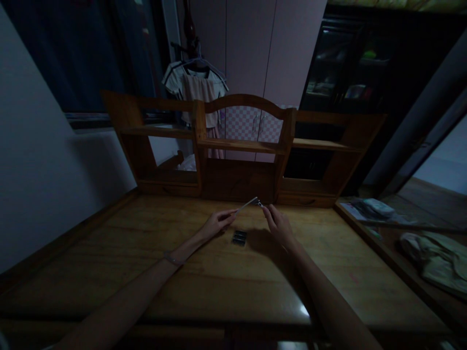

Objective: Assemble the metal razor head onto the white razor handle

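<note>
- Head view, dim: wooden counter (pixel 219 291) across the lower half, with one glare spot (pixel 304 310) near the near edge. Better to work away from that glare.
- Wooden shelf unit (pixel 241 145) standing along the far side of the counter, behind both hands. No need to reach for it.
- Right hand (pixel 280 227): raised over the counter, fingers narrow, pinched round a small metal piece (pixel 259 203). Exact contact under the fingers too dark to tell.
- Left hand (pixel 218 223): about level with the right, fingers narrow, pinching the near end of a pale strip (pixel 245 206). Wristband (pixel 172 259) on that arm, well back from the strip.
- Dark three-bar item (pixel 239 237): lying on the counter between the hands, a bit nearer the body, touched by neither. Keep wrists off it.
- Pale strip: held in the air, slanting forward and rightward, free end at the small metal piece. Probably steadier if gripped closer to that end; avoid bending.
- Small metal piece: also in the air; touching the strip or just beside it, cannot tell. Judged as fine two-handed alignment: anchor one hand, move only the other, press lightly, add light.
</note>
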Demonstrator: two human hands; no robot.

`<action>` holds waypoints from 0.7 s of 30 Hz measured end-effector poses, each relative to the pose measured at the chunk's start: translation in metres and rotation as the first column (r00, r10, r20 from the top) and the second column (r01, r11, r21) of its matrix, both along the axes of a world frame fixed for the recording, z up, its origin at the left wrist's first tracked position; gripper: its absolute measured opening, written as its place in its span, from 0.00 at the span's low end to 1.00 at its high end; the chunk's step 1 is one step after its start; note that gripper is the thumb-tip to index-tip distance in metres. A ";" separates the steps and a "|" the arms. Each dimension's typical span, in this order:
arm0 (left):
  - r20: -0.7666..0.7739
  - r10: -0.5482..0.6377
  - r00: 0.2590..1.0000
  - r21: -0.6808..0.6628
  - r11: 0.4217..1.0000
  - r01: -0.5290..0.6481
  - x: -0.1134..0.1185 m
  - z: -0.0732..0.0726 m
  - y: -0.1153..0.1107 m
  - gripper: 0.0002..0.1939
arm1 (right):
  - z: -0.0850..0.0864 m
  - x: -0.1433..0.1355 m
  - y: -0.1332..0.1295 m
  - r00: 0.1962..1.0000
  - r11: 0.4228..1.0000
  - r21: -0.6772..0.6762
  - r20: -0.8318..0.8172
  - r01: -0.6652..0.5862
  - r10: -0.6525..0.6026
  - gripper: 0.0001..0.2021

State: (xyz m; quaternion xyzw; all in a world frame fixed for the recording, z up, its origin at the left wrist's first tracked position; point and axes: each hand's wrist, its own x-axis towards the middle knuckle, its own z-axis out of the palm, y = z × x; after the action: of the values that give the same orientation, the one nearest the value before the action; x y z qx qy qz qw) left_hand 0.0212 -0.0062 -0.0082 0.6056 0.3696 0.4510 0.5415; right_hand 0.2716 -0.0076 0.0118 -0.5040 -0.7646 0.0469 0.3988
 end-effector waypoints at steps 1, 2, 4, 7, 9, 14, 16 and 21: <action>-0.019 -0.002 1.000 0.003 1.000 0.002 0.000 0.000 0.000 0.33 | 0.000 0.000 0.000 1.000 1.000 0.000 0.000 -0.001 0.001 0.17; -0.042 0.001 0.999 0.008 1.000 -0.001 0.000 0.001 -0.001 0.33 | 0.000 0.000 -0.001 1.000 1.000 -0.003 -0.004 -0.003 0.003 0.18; -0.072 0.019 0.997 0.016 1.000 -0.017 0.000 0.002 -0.001 0.33 | 0.001 0.001 -0.001 1.000 1.000 -0.015 -0.013 -0.003 0.003 0.18; -0.057 0.050 0.997 0.028 0.998 -0.049 -0.001 0.002 -0.002 0.33 | -0.001 0.001 0.001 1.000 1.000 -0.013 0.006 0.007 -0.007 0.19; -0.044 0.062 0.997 0.031 0.998 -0.061 0.000 0.001 -0.002 0.33 | -0.002 0.000 0.002 0.999 1.000 -0.002 0.032 0.011 -0.010 0.19; -0.080 0.045 0.996 0.038 0.998 -0.042 0.001 0.000 -0.002 0.33 | -0.002 0.001 0.001 1.000 1.000 -0.006 0.028 0.010 -0.010 0.19; -0.078 0.038 0.996 0.039 0.999 -0.035 0.000 0.002 -0.002 0.33 | -0.002 0.001 0.002 1.000 1.000 -0.009 0.025 -0.003 0.003 0.20; -0.035 0.018 0.999 0.019 1.000 -0.018 0.001 0.004 -0.004 0.33 | -0.004 0.002 0.004 0.997 0.999 -0.003 0.073 0.032 -0.032 0.20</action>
State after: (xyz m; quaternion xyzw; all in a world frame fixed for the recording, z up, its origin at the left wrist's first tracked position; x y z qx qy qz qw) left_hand 0.0220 -0.0098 -0.0039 0.6151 0.3804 0.4484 0.5252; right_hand 0.2733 -0.0038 0.0076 -0.5184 -0.7704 0.0235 0.3703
